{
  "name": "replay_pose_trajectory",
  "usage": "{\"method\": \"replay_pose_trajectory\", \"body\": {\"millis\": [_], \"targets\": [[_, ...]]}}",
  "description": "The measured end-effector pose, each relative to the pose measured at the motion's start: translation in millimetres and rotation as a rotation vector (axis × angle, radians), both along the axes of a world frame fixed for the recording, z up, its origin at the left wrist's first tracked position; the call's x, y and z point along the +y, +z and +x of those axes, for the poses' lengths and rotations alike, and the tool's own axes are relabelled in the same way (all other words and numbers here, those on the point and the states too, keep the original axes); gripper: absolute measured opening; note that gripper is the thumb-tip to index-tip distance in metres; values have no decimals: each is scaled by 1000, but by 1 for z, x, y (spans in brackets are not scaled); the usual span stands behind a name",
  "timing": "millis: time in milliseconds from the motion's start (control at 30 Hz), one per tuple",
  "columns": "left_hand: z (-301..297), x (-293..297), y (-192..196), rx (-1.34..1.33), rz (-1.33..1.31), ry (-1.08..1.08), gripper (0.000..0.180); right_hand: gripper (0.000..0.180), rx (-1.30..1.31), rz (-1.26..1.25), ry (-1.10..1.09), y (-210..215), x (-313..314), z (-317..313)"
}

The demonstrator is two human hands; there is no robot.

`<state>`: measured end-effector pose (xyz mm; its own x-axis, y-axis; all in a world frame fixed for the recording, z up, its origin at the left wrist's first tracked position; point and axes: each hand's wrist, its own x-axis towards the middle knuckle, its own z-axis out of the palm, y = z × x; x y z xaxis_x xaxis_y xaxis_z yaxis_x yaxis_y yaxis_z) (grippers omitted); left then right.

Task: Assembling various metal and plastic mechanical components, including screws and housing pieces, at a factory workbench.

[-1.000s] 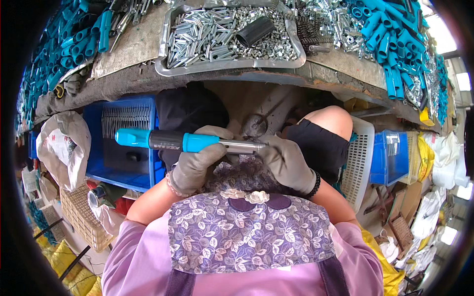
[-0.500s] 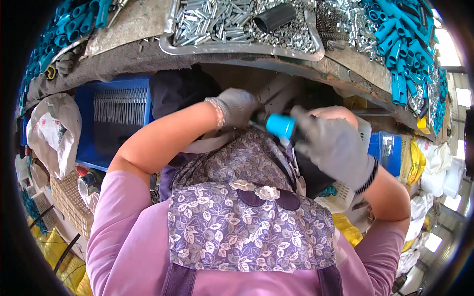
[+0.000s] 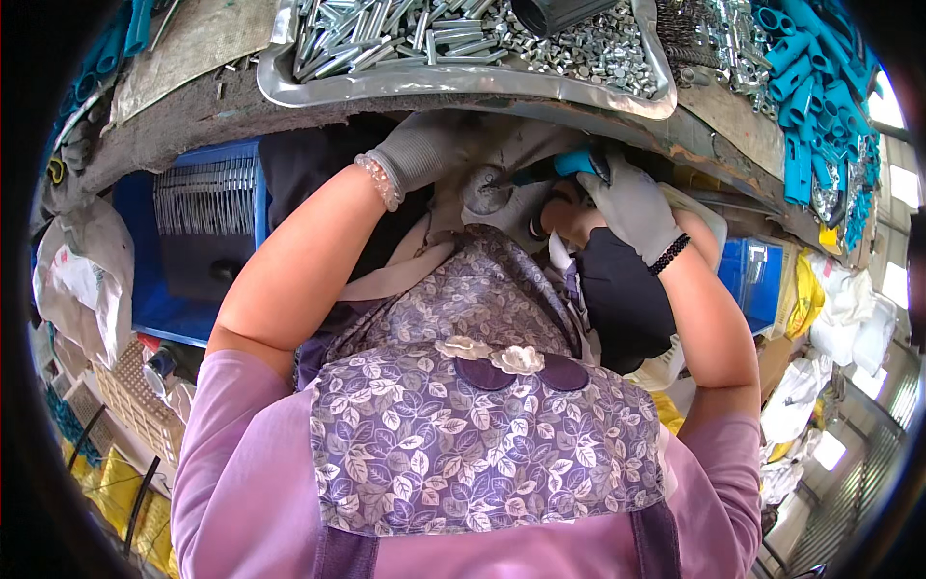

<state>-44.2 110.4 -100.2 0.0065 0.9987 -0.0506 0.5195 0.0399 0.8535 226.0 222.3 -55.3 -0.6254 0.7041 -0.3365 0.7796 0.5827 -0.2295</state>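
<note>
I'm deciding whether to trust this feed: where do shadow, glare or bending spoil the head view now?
Head view, centre: deep shadow under the table obscures the fingertips of the left hand and dims the blue tube in the right hand; head view, right: glare whitens the panels; head view, top: the table's front edge bows.

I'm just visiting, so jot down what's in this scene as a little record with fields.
Left hand: left hand, gloved, near the bench edge; fingers unclear in shadow
Right hand: right hand, gloved, holding a blue tubular part
On bench: metal tray of small metal pieces; teal parts to its right
Left side: blue crate
</note>
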Motion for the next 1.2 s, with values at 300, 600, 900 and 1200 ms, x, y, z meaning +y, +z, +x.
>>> {"method": "replay_pose_trajectory", "body": {"millis": [300,600,900,1200], "targets": [[3,4,3,116,-143,52,54,58,-79,12,32,-10,2,-2],[5,4,-19,104,-54,84,49,55,-51,19,69,11,0,-2],[28,2,-3,-364,-134,-117,59,53,-43,-153,153,17,-9,2],[59,58,-44,622,-325,-953,57,23,-353,-174,538,-141,-10,-71]]}}
